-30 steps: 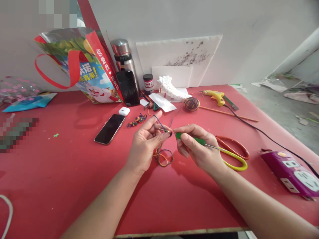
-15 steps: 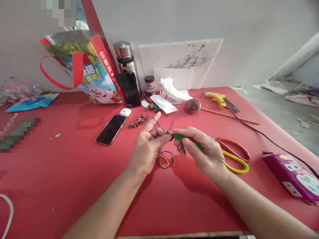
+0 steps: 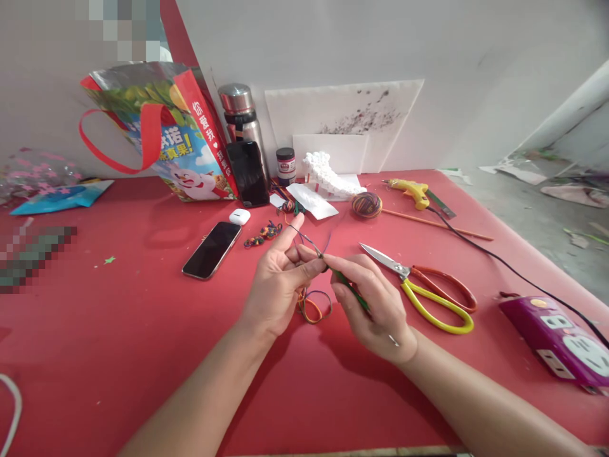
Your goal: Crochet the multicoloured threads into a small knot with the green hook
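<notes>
My left hand pinches a small dark piece of crochet work, mostly hidden by the fingertips, while a strand of multicoloured yarn runs over its raised index finger. In my right hand is a crochet hook with a green grip, its tip at the work between both hands. A metal end of the hook shows near the right wrist. Below the left fingers, a loose loop of yarn lies on the red table. Scissors with red and yellow handles rest right of my right hand.
Behind my hands are a multicoloured yarn ball, a white knobbly piece and a yellow glue gun with its cord trailing right. A phone lies left, near a white earbud case. A purple power strip sits at the right.
My right hand has shifted left and down, closer to the left hand, with the hook turned steeper. The scissors' blades now show beside it. The left hand holds nearly the same place.
</notes>
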The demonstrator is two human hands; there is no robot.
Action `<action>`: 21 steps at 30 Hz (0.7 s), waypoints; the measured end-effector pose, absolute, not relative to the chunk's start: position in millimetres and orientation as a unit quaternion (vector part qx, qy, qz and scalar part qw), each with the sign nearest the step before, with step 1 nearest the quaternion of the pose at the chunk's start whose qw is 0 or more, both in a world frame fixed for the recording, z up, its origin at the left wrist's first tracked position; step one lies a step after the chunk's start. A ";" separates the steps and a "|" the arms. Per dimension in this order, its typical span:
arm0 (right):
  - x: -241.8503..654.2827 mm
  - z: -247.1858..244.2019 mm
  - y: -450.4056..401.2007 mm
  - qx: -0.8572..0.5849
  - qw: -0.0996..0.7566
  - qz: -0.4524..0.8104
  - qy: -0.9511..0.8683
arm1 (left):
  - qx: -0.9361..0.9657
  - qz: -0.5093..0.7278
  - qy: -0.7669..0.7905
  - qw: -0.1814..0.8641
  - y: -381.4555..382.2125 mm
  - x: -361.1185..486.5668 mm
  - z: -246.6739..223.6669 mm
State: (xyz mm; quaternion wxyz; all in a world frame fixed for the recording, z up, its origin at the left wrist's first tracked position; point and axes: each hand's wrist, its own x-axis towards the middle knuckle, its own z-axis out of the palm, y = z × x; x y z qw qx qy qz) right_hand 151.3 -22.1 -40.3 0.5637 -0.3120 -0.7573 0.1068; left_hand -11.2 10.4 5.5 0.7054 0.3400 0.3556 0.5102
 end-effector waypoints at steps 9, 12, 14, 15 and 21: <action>170.2 -23.4 -18.6 -0.290 0.575 0.365 -0.672 | 0.391 0.477 0.361 0.699 18.1 -25.8 14.7; 174.5 -21.1 -19.4 -0.308 0.568 0.384 -0.660 | 0.401 0.480 0.361 0.692 17.4 -26.4 15.7; 177.4 -20.9 -19.9 -0.316 0.567 0.376 -0.661 | 0.405 0.487 0.359 0.686 17.2 -26.8 15.9; 178.9 -21.0 -20.1 -0.318 0.566 0.374 -0.662 | 0.406 0.490 0.359 0.683 17.1 -27.0 15.9; 184.8 -19.2 -19.2 -0.323 0.558 0.382 -0.661 | 0.416 0.495 0.363 0.671 16.7 -27.7 14.2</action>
